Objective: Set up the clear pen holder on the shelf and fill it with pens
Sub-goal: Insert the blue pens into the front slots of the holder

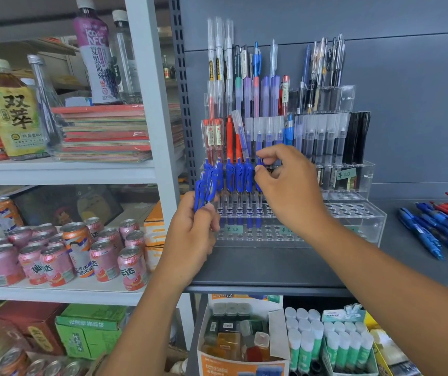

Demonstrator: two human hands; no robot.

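Observation:
A clear tiered pen holder (353, 215) stands on the dark shelf (271, 270) against the back panel. Its upper tiers are packed with many pens. Several blue click pens (237, 176) stand in a lower row at the left. My right hand (288, 185) pinches the top of one blue pen (259, 169) at the end of that row, upright over the holes. My left hand (193, 234) grips a small bundle of blue pens (203, 189) just left of the holder. The front rows of holes on the right hold nothing.
Loose blue and red pens (445, 226) lie on the shelf at the far right. Left of the grey upright (149, 90) are bottles, stacked notebooks and pink drink cans (54, 259). Boxes of glue sticks (331, 343) and ink sit below the shelf.

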